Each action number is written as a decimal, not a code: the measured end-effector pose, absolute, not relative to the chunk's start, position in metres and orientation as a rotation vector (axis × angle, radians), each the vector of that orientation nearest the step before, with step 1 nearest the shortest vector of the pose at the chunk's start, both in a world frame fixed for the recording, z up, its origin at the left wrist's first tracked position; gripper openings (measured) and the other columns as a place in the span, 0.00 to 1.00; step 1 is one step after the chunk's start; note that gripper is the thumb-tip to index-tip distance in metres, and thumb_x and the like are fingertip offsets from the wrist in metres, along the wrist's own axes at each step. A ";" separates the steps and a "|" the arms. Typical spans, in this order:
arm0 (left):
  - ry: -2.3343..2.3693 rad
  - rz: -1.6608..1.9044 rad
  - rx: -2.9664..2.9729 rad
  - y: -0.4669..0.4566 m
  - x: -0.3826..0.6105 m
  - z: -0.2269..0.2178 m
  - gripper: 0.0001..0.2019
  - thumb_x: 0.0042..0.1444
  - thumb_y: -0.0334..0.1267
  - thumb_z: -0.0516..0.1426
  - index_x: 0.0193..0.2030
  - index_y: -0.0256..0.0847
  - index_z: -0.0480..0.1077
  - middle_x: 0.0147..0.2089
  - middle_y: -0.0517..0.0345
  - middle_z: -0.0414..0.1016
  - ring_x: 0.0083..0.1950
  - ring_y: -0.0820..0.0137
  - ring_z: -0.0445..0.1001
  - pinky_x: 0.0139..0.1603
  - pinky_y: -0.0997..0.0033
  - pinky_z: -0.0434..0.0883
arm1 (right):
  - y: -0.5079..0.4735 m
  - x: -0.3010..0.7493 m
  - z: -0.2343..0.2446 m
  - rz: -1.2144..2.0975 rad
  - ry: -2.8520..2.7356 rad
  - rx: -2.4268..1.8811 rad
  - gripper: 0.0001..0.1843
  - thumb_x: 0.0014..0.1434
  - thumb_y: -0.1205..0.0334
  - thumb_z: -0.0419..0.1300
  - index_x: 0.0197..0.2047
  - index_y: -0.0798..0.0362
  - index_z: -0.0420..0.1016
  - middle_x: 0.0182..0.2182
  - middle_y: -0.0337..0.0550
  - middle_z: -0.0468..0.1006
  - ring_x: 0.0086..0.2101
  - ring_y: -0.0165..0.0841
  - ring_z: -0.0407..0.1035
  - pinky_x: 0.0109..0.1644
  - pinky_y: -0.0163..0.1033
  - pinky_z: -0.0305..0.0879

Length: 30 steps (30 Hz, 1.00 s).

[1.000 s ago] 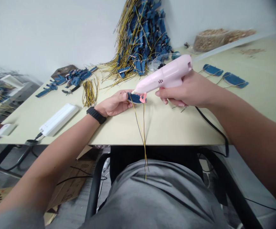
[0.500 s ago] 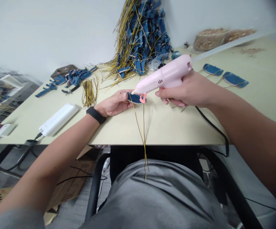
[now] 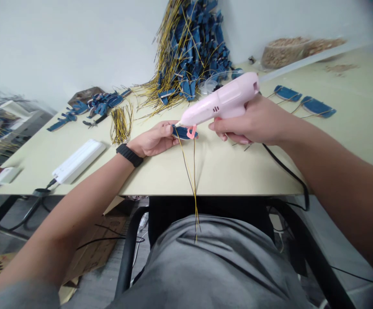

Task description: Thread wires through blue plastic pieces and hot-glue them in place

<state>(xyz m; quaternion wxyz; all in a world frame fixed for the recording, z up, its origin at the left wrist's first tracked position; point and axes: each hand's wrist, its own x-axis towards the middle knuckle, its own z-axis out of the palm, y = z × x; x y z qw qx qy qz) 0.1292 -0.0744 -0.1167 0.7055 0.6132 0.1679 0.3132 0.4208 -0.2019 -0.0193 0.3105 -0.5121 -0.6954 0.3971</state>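
My right hand (image 3: 254, 122) grips a pink glue gun (image 3: 220, 104) with its nozzle down on a small blue flat piece (image 3: 183, 133) on the table. My left hand (image 3: 154, 139), a black watch at its wrist, pins that blue piece at its left end with closed fingers. Yellow and black wires (image 3: 193, 180) run from the piece over the table's front edge toward my lap. The gun's black cord (image 3: 286, 169) trails off the table to the right.
A tall heap of blue pieces with yellow wires (image 3: 189, 51) leans on the back wall. More blue pieces (image 3: 99, 103) and a wire bundle (image 3: 120, 122) lie left, with a white power strip (image 3: 78, 161). Two finished pieces (image 3: 305, 101) lie right, before a clear bag (image 3: 296, 49).
The glue gun has shifted a little to the left along the blue piece. My left hand has stayed in place.
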 end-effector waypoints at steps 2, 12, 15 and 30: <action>0.382 0.703 1.362 -0.076 0.130 -0.115 0.41 0.40 0.68 0.94 0.53 0.40 0.97 0.57 0.43 0.97 0.48 0.65 0.91 0.40 0.76 0.81 | -0.200 0.419 -0.022 1.043 -1.799 -1.331 0.19 0.67 0.64 0.78 0.29 0.46 0.76 0.18 0.36 0.69 0.20 0.31 0.62 0.24 0.41 0.61; 0.410 0.693 1.322 -0.075 0.130 -0.115 0.36 0.46 0.61 0.94 0.53 0.38 0.97 0.56 0.43 0.97 0.48 0.64 0.92 0.40 0.76 0.82 | -0.193 0.418 -0.031 1.035 -1.760 -1.287 0.17 0.65 0.62 0.79 0.30 0.46 0.78 0.17 0.34 0.67 0.19 0.32 0.63 0.21 0.42 0.56; 0.404 0.707 1.308 -0.075 0.129 -0.116 0.34 0.47 0.57 0.94 0.53 0.38 0.96 0.56 0.43 0.97 0.47 0.66 0.91 0.40 0.77 0.82 | -0.195 0.419 -0.027 1.051 -1.763 -1.282 0.17 0.64 0.64 0.79 0.30 0.46 0.78 0.17 0.34 0.68 0.19 0.31 0.62 0.22 0.41 0.56; 0.427 0.672 1.339 -0.067 0.126 -0.117 0.39 0.43 0.64 0.94 0.52 0.38 0.96 0.50 0.48 0.94 0.39 0.71 0.82 0.38 0.74 0.80 | -0.196 0.427 -0.020 0.978 -1.874 -1.374 0.20 0.71 0.53 0.82 0.29 0.47 0.84 0.16 0.36 0.69 0.19 0.32 0.63 0.27 0.41 0.63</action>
